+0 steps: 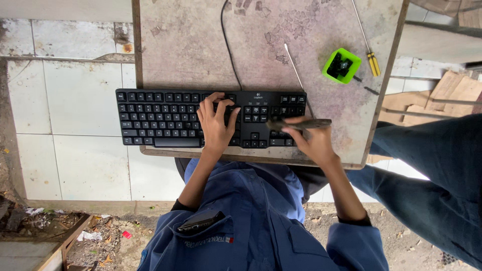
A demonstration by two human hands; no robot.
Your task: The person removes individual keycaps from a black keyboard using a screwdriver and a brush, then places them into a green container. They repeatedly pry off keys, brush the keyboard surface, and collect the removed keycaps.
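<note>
A black keyboard (160, 118) lies across the near edge of a small worn table (191, 45). My left hand (216, 125) rests flat on the keys right of the keyboard's middle, fingers spread and holding nothing. My right hand (312, 140) is over the keyboard's right end, by the number pad, and grips a dark, slim tool (301, 123) held sideways above the keys. I cannot tell what kind of tool it is.
A green cup (342, 65) with black key caps stands at the table's far right. A yellow-handled screwdriver (370, 54) and a thin metal rod (295, 68) lie near it. The keyboard's cable (228, 47) runs away from me. A leg in blue jeans (432, 175) is at the right.
</note>
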